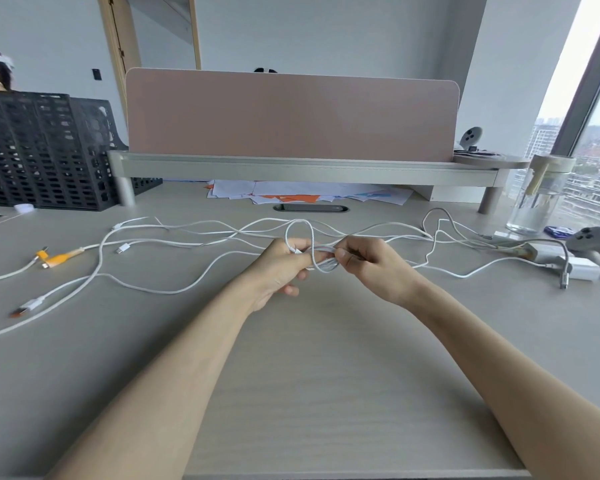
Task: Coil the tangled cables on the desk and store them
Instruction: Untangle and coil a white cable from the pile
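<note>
Left hand pinches the white cable loop; right hand grips the bundle; keep loops even; feed slack gently; avoid snagging other cables.

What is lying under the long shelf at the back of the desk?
Under the shelf lies a loose pile of papers, white with some orange and blue. A white box stands by its right leg. The shelf hides the pile's back part.

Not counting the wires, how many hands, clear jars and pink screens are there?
Hands: 2 (left hand and right hand, both pinching the white cable)
Clear jar: 1
Pink screen: 1
Total: 4
</note>
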